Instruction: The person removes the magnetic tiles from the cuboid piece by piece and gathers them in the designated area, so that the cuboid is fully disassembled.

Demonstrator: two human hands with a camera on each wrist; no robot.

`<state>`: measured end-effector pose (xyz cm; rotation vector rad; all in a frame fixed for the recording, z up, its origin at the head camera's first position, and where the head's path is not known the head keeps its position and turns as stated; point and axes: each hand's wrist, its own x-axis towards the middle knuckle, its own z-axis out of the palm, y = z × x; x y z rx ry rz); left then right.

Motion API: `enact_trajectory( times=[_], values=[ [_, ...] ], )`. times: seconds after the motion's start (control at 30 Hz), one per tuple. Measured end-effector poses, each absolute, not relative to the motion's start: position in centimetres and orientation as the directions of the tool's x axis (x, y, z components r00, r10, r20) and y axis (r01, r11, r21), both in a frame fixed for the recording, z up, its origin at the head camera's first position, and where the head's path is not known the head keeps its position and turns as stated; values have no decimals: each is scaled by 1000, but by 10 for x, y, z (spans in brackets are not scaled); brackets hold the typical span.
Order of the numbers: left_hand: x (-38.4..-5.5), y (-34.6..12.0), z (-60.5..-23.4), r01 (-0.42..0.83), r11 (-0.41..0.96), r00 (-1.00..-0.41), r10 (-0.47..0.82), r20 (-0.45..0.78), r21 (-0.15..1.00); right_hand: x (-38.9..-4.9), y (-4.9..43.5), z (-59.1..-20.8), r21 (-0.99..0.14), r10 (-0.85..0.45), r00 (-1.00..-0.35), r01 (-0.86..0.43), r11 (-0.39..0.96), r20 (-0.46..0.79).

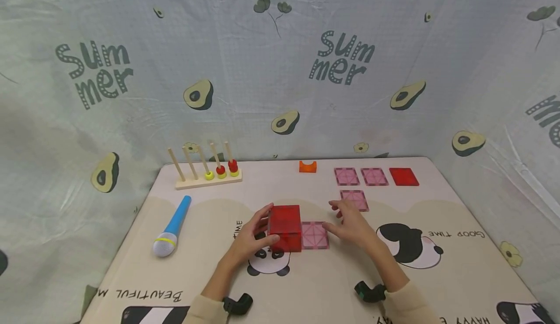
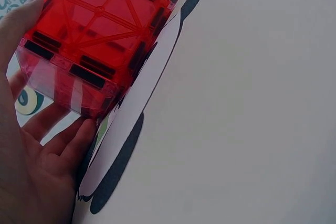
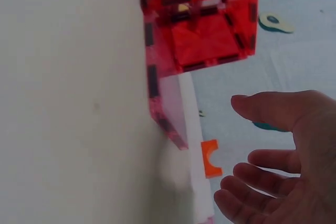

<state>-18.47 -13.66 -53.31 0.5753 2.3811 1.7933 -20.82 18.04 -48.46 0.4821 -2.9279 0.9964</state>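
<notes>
A box of see-through red and pink magnetic tiles (image 1: 284, 221) stands on the table in front of me. My left hand (image 1: 251, 239) grips its left side, the thumb at the near edge and the fingers around the far side. The left wrist view shows a red tile face (image 2: 100, 17) with dark magnets along its edges. Flat on the table, against the box's right side, lies a pink tile (image 1: 315, 236). My right hand (image 1: 352, 224) hovers by that tile's right edge, fingers loosely spread and holding nothing; the right wrist view shows thumb and fingers apart.
Loose pink tiles (image 1: 346, 176) and a red tile (image 1: 404, 177) lie at the back right. An orange notched block (image 1: 307, 167) sits at the back edge. To the left are a wooden peg stand (image 1: 210, 182) with beads and a blue toy microphone (image 1: 177, 219).
</notes>
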Motion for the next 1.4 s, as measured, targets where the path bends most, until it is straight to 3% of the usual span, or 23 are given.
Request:
enact_trajectory(
  times=[0.67,1.4],
  values=[
    [-186,-136,-536,249,232,-920,359,155,940,-199,172,-505,-549,-388,-921,-309,777,-30],
    [-185,-137,-534,242,239,-921,362,145,940,-203,172,-513,-578,-386,-922,-295,761,-37]
  ],
)
